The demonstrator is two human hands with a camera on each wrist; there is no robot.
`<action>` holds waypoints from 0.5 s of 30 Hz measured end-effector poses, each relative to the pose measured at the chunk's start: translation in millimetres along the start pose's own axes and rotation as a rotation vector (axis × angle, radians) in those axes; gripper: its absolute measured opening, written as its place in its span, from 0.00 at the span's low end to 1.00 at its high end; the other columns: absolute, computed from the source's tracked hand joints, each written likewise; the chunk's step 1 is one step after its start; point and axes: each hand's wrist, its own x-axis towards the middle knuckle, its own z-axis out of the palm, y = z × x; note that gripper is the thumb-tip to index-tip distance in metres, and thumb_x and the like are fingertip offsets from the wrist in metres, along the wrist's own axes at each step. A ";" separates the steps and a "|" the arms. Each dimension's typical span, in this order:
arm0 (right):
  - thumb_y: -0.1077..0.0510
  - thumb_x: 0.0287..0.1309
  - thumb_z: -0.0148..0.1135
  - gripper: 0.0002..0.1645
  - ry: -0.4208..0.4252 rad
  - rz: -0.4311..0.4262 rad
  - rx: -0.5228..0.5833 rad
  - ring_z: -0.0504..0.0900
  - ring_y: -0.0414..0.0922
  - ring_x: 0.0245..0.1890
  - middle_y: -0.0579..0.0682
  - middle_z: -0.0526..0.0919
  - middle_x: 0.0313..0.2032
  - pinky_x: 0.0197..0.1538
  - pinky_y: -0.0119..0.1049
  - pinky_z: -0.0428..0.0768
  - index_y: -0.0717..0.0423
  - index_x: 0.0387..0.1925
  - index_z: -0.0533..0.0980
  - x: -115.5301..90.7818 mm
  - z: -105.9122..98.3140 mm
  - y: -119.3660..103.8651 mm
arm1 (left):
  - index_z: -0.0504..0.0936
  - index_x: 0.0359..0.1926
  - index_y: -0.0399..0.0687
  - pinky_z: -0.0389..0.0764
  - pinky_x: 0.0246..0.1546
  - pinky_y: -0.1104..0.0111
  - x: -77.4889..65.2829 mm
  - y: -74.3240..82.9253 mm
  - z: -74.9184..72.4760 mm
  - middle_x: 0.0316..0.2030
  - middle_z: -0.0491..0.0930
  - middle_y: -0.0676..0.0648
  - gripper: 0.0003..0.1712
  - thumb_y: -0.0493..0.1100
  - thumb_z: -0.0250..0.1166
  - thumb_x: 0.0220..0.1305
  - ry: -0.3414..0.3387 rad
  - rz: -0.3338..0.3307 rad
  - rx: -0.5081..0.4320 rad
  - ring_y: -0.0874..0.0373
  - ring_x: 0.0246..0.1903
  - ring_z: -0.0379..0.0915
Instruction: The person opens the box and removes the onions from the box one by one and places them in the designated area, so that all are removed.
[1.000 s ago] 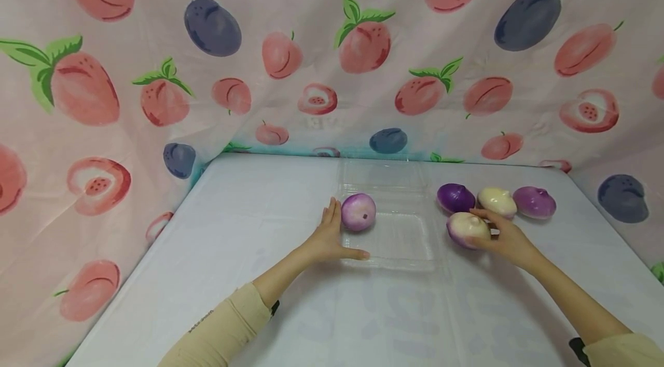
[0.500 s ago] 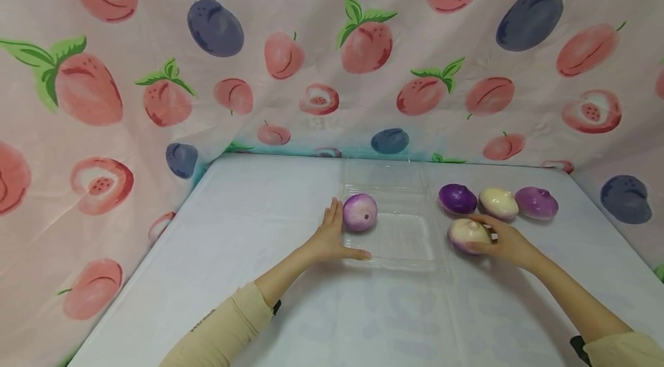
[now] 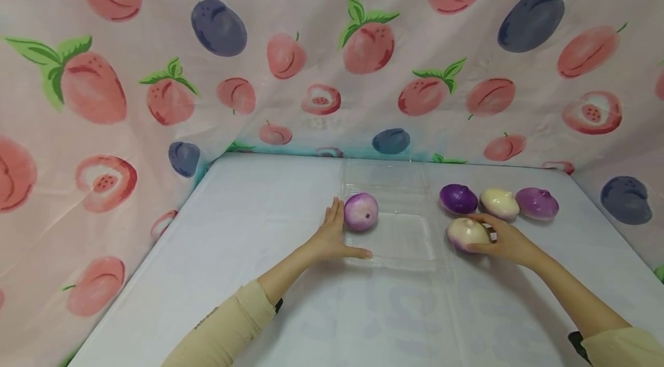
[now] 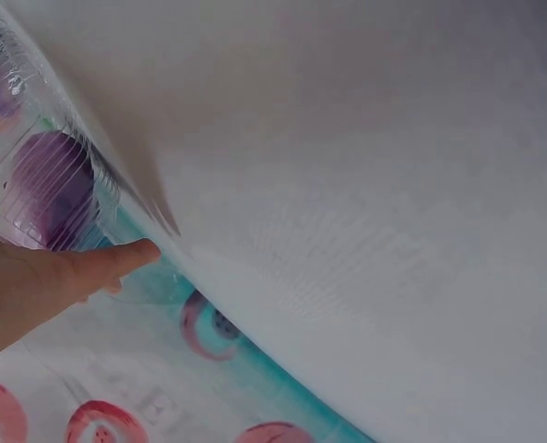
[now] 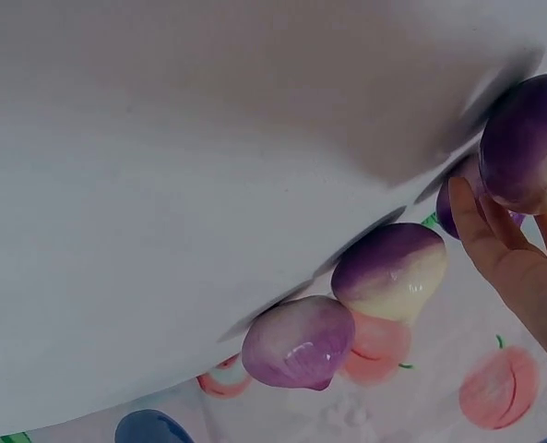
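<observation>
My right hand (image 3: pixel 505 240) grips a white-and-purple onion (image 3: pixel 465 233) between thumb and fingers, right of a clear plastic box (image 3: pixel 404 237). In the right wrist view this onion (image 5: pixel 531 148) shows its purple underside, close over the white table. My left hand (image 3: pixel 332 234) lies along the box's left side, fingers straight and thumb stretched along the front rim. Inside the box, at its left, sits a pale purple onion (image 3: pixel 361 212); the left wrist view shows this onion (image 4: pixel 52 189) through the ribbed wall.
Behind the right hand, a dark purple onion (image 3: pixel 459 199), a whitish onion (image 3: pixel 499 203) and a violet onion (image 3: pixel 537 203) stand in a row. The box's clear lid (image 3: pixel 385 174) lies folded back toward the fruit-print cloth (image 3: pixel 321 119) behind the table (image 3: pixel 249 211).
The onion in my right hand has shifted slightly toward the front of the table and to the left. My left hand stays at the box, and the head view has swung a little.
</observation>
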 end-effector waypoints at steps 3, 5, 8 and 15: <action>0.60 0.48 0.71 0.38 0.000 0.003 0.010 0.77 0.62 0.44 0.73 0.72 0.53 0.37 0.30 0.76 0.75 0.56 0.66 0.5 -0.3 0.6 | 0.32 0.73 0.36 0.47 0.70 0.48 2.2 0.1 -0.4 0.73 0.24 0.38 0.74 0.61 0.75 0.43 0.000 0.003 0.006 0.37 0.72 0.23; 0.60 0.48 0.71 0.38 0.003 0.007 0.005 0.77 0.63 0.45 0.73 0.72 0.53 0.37 0.29 0.76 0.75 0.57 0.65 0.6 -1.1 0.9 | 0.32 0.73 0.36 0.47 0.70 0.48 3.2 0.2 -0.5 0.73 0.24 0.38 0.74 0.61 0.75 0.43 -0.001 0.003 0.009 0.37 0.72 0.23; 0.59 0.48 0.71 0.39 0.008 -0.003 0.003 0.76 0.64 0.46 0.73 0.71 0.54 0.39 0.31 0.76 0.75 0.57 0.65 0.6 -2.4 1.0 | 0.32 0.73 0.36 0.47 0.70 0.48 3.7 -0.1 0.0 0.73 0.24 0.39 0.74 0.61 0.75 0.43 -0.001 0.001 0.010 0.37 0.72 0.23; 0.57 0.48 0.71 0.40 -0.003 -0.030 0.000 0.75 0.68 0.47 0.75 0.69 0.55 0.44 0.53 0.77 0.75 0.58 0.65 4.0 -5.3 -1.1 | 0.32 0.72 0.34 0.46 0.70 0.48 1.7 0.1 -0.6 0.73 0.24 0.36 0.75 0.61 0.74 0.43 -0.007 0.004 0.008 0.35 0.72 0.23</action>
